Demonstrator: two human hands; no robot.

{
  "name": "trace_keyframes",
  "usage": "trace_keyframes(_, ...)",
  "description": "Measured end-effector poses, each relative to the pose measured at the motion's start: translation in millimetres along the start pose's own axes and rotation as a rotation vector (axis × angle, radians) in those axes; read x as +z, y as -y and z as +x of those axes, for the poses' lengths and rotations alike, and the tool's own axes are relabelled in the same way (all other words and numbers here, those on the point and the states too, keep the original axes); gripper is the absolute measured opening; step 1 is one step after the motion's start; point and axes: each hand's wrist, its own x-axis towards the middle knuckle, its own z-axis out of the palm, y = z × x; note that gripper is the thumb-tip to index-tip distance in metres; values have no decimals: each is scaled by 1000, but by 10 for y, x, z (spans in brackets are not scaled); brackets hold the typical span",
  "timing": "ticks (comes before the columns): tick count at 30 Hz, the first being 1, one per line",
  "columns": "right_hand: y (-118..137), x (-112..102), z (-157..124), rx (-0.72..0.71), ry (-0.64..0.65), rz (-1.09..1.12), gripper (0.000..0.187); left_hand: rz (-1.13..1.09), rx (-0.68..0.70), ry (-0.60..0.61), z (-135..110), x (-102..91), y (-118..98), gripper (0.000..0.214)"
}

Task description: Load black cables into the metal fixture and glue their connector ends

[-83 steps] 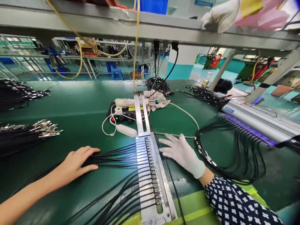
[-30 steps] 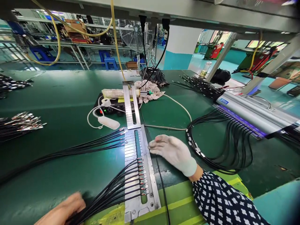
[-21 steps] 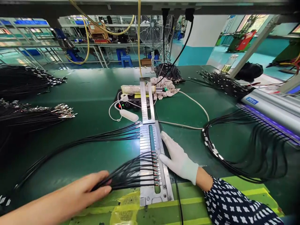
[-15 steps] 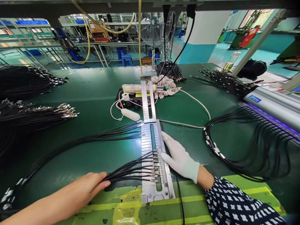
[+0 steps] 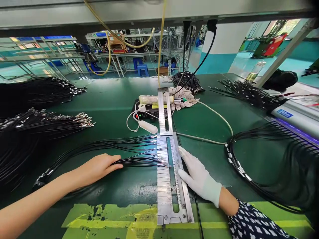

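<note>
Black cables, gripped by the left hand, run lengthwise toward three o'clock, tips over the slotted metal jig

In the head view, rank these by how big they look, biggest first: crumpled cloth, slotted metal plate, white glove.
1. Slotted metal plate
2. White glove
3. Crumpled cloth, partly covered, so only its visible part is ranked

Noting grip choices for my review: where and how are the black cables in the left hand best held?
Likely by the gathered stretch behind their metal ends, coming from the left: at the left hand the black cables bunch narrowly, while those ends lie over the metal plate.
</note>
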Motion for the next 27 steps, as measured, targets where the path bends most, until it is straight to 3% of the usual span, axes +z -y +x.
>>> trace_keyframes(4,-31,48,-26,7,-17,-22,64,111,89,75,199,-71,120,46)
trace_keyframes(9,-64,100,-47,46,-11,-24,66,309,62,-2,345,-172,343,35)
trace_keyframes(11,-64,105,-47,63,-5,-16,65,363,47,10,420,-153,380,43)
trace_keyframes(15,-41,137,-44,106,18,36,63,440,13,121,528,-24,298,37)
trace_keyframes(19,-47,135,-32,185,65,138,64,537,-20,122,404,-31,143,31)
trace_keyframes(21,-45,-1,11,255,89,234,66,577,-11,88,242,-143,84,25)
trace_keyframes(24,108,-471,198,346,33,386,64,622,28,37,-51,-354,-42,24)
trace_keyframes(27,559,-1058,534,203,-48,335,72,652,115,16,-273,-468,-357,31)
